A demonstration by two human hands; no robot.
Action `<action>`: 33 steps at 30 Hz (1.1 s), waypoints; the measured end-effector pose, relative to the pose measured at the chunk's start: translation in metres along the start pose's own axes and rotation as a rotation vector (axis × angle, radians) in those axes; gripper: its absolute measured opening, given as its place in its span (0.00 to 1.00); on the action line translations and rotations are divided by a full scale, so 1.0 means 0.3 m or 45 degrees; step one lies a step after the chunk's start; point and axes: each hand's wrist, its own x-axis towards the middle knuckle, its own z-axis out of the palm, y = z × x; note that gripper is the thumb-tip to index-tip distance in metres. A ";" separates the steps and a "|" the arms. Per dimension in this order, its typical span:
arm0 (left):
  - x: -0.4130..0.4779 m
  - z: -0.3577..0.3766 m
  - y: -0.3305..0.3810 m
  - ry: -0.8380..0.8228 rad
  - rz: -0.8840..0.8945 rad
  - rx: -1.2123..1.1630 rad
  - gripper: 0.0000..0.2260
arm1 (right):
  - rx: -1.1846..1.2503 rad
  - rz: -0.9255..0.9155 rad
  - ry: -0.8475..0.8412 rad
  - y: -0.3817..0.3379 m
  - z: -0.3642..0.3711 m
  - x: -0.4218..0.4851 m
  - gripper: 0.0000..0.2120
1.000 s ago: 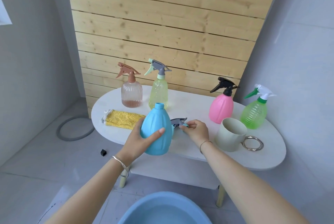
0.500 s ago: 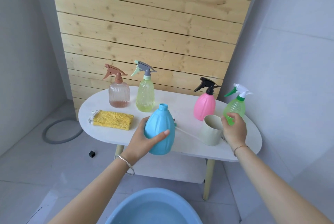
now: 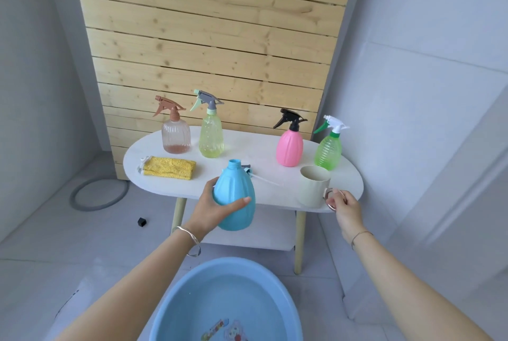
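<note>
My left hand [image 3: 213, 210] grips a blue spray bottle [image 3: 237, 197] with no head on it, held upright at the front edge of the white oval table [image 3: 244, 148]. Its spray head with the dip tube [image 3: 257, 175] lies on the table just behind the bottle. My right hand [image 3: 347, 210] pinches the metal ring handle [image 3: 331, 197] of a beige cup [image 3: 314, 186] that stands near the table's front right edge.
On the table stand a brown spray bottle [image 3: 175, 131], a yellow-green one [image 3: 211, 131], a pink one [image 3: 290, 144] and a green one [image 3: 328, 148], with a yellow cloth [image 3: 167, 168] at the left. A blue basin with water [image 3: 228, 305] sits on the floor below.
My right hand let go of the spray head, moved right to the cup and took its ring handle. The left hand kept its hold on the blue bottle. My view pulled back.
</note>
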 end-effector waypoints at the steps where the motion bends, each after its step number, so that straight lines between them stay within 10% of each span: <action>1: -0.028 -0.005 0.002 -0.001 0.001 0.009 0.39 | 0.018 -0.011 0.005 -0.021 -0.018 -0.035 0.13; 14: -0.326 -0.068 -0.240 0.021 -0.174 0.083 0.45 | -0.002 0.200 -0.151 0.044 -0.001 -0.359 0.19; 33: -0.466 -0.075 -0.624 0.056 -0.340 0.186 0.33 | -1.139 -0.067 -0.673 0.751 0.181 -0.694 0.24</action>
